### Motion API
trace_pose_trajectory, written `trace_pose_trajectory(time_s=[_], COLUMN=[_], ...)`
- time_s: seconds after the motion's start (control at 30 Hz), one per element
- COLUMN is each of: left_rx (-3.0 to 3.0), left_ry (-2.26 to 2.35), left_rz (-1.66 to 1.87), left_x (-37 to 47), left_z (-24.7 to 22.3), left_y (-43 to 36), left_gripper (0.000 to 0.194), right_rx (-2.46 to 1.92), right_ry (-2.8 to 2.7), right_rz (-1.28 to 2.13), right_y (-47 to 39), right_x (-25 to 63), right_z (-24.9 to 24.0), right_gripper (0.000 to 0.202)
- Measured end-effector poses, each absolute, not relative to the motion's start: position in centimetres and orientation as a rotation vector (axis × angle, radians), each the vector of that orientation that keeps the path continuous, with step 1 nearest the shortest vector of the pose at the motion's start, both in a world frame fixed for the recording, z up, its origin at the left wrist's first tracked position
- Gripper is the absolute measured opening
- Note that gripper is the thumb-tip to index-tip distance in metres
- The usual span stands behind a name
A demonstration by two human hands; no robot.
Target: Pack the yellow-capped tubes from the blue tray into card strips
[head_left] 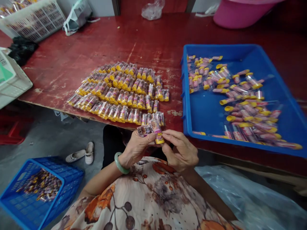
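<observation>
Floral shirt (148,195) cropped; left hand (136,147) pinches yellow-capped tube (156,131), print unreadable; right hand (181,151) touching, grip unclear.

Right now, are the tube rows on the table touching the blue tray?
Apart: the head view shows a strip of red tabletop between the tube rows and the blue tray.

Held tube (157,132) illegible in fine print.

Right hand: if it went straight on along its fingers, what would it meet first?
The yellow-capped tube in the left hand. The right hand looks right up against it, though depth is unclear, so contact can't be confirmed.
</observation>
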State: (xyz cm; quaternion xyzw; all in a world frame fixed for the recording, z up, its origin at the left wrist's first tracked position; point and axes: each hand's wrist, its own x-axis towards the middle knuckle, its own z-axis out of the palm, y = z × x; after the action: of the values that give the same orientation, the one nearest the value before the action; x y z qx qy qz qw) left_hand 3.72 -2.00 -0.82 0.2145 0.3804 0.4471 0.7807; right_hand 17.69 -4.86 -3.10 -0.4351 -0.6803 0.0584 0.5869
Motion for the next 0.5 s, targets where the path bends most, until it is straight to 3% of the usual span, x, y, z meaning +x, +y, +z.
trace_pose_trajectory(time_s=[0.5], left_rx=[0.391], left_ry=[0.819], left_rz=[0.959], left_x=[4.18], left_z=[-0.86], left_y=[-2.49], left_gripper=[0.043], right_rx=[-1.028], right_ry=[-1.480], right_rz=[0.154], right_y=[-5.16], right_x=[16.94], right_z=[-2.66], right_gripper=[0.037])
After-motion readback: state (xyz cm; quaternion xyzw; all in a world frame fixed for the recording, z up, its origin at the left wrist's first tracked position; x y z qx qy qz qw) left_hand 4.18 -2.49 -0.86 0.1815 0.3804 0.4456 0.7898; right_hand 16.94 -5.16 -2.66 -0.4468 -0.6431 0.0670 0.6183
